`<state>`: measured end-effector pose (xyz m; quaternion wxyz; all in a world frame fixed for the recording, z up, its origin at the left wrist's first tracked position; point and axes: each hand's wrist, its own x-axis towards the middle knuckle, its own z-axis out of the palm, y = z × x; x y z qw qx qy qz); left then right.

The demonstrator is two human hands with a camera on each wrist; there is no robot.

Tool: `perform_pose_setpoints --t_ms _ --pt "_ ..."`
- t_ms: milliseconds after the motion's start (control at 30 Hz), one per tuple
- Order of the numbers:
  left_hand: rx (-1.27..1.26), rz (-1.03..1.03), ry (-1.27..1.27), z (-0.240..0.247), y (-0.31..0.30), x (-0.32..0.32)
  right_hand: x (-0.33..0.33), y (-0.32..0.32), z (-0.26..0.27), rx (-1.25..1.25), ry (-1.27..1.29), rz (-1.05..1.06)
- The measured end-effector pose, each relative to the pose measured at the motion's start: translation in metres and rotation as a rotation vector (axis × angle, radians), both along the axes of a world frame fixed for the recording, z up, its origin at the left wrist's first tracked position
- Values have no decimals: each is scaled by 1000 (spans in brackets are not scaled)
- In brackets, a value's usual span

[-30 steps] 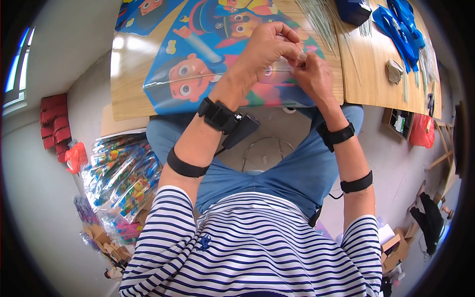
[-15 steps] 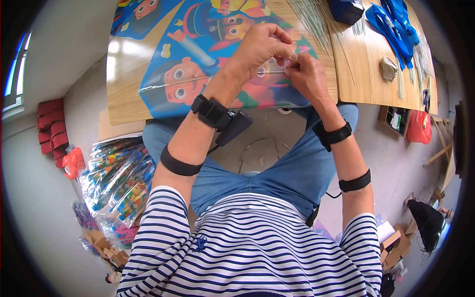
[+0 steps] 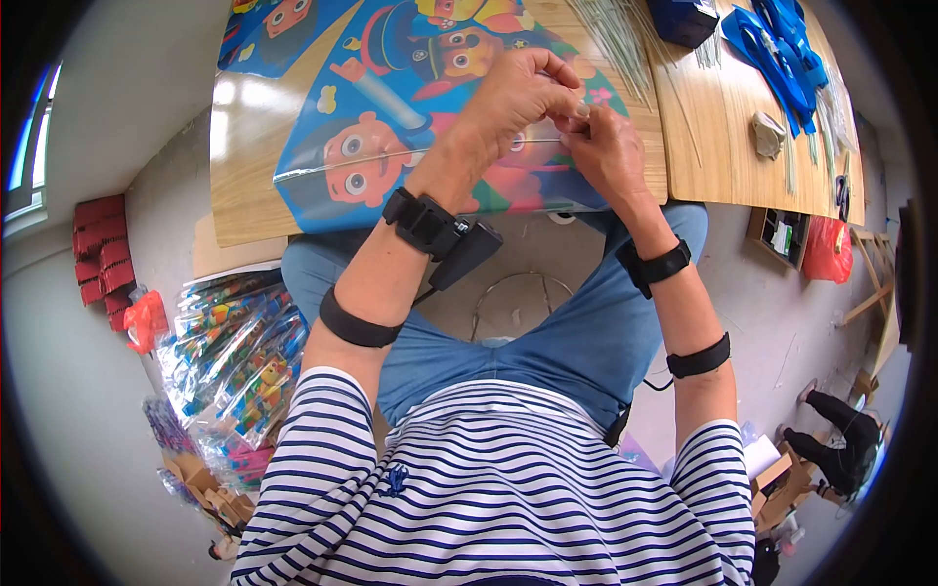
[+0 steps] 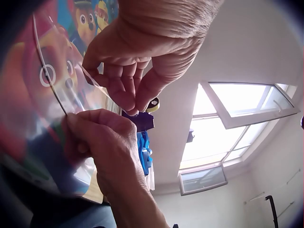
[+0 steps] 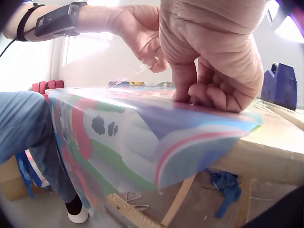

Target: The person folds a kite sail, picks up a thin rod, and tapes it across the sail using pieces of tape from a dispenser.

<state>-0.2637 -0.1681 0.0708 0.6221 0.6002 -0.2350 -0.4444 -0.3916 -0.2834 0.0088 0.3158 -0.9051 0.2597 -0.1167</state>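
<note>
A glossy printed plastic sheet (image 3: 322,156) with cartoon figures lies at the table's near edge. A thin pale rod (image 4: 43,61) runs across it. My right hand (image 3: 608,151) pinches the rod's end between thumb and curled fingers, its knuckles low over the sheet in the right wrist view. Just above and beside it, my left hand (image 3: 523,98) brings thumb and fingertips together. A narrow clear strip (image 4: 92,78) reaches from the sheet into the left fingers, which hold it. In the head view the fingertips of both hands meet.
Loose thin rods (image 3: 618,44) lie at the back, near a dark blue box (image 3: 689,21). Blue straps (image 3: 777,63), a crumpled pale cloth (image 3: 768,135) and scissors (image 3: 842,195) are on the right. Packed printed bags (image 3: 234,342) lie left of my legs. Another person (image 3: 840,439) is behind on the right.
The head view has shifted slightly. My hands stay almost in place; their fingertips part a little, then come closer again. The person in the background has moved.
</note>
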Motion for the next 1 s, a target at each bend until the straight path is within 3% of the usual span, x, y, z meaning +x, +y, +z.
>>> perform_pose_setpoints --t_ms 367,667,1000 --pt "33 13 41 -14 -7 -11 -2 6 15 16 15 -27" --pt "-82 284 236 -35 -5 -25 -3 6 1 -38 -56 -53" --pt "-178 353 256 -52 -5 -29 -4 6 3 -39 -57 -52"
